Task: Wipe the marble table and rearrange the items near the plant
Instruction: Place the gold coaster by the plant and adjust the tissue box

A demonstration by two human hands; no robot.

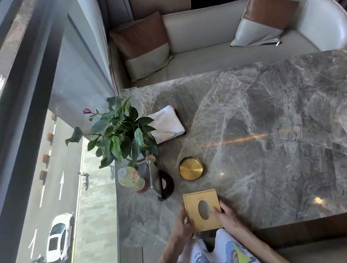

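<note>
Grey veined marble table (pixel 280 125) fills the frame beside a tall window, with a pale sofa (pixel 220 33) at 12 o'clock carrying 2 brown-and-cream cushions. At the near edge, at 6 o'clock, a person holds a square wooden tissue box (pixel 203 210) with an oval slot in its top, flat on the stone. The left hand (pixel 179 226) grips the box's left side, fingers curled together against it; the right hand (pixel 225 216) clasps the right side, thumb lying on the top face beside the slot. At 12 o'clock from the box sits a round brass dish (pixel 191 168). At 10 o'clock stand a black curved holder (pixel 165 185) and a bottle (pixel 131 180) of yellowish drink, near the potted plant (pixel 120 133) at the table's window edge. A folded white cloth (pixel 167 124) lies touching the plant's leaves, at its 3 o'clock.
</note>
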